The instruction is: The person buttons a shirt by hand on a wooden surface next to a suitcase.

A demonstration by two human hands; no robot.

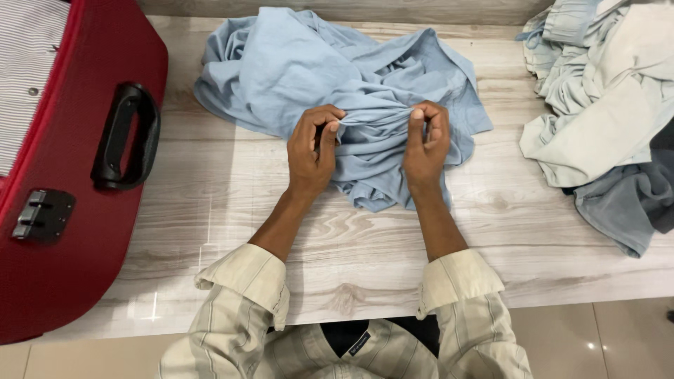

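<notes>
Both hands pinched a gathered edge of the light blue shirt (337, 77), the left hand (314, 149) and right hand (426, 140) close together on the wooden bench (210, 210). Left of them lay a red suitcase (77, 175); to the right, a clothes pile (604, 105).

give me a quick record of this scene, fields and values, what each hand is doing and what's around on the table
left hand: left hand pinches a fold of the light blue garment
right hand: right hand pinches the same fold, apart from the left
garment state: crumpled, lying on the pale wood-grain table
left side: red suitcase with black handle, striped cloth inside
right side: pile of pale clothes
</notes>
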